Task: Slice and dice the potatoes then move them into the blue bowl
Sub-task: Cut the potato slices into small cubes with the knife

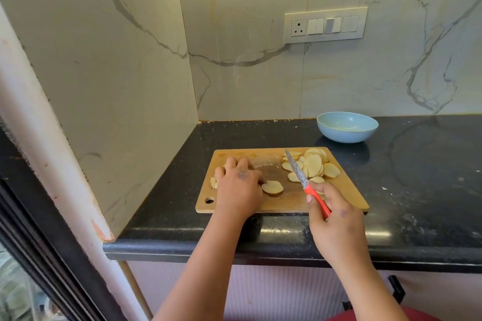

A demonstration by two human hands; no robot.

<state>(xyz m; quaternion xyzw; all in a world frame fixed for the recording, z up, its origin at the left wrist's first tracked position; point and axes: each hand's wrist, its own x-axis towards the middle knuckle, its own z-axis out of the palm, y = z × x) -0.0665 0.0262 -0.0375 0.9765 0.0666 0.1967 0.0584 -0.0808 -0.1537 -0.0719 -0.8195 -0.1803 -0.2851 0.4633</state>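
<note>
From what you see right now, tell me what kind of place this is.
Most likely a home kitchen corner: a dark stone counter against marble-look wall tiles, a wooden cutting board with potato slices, and a socket and switch panel on the wall.
</note>
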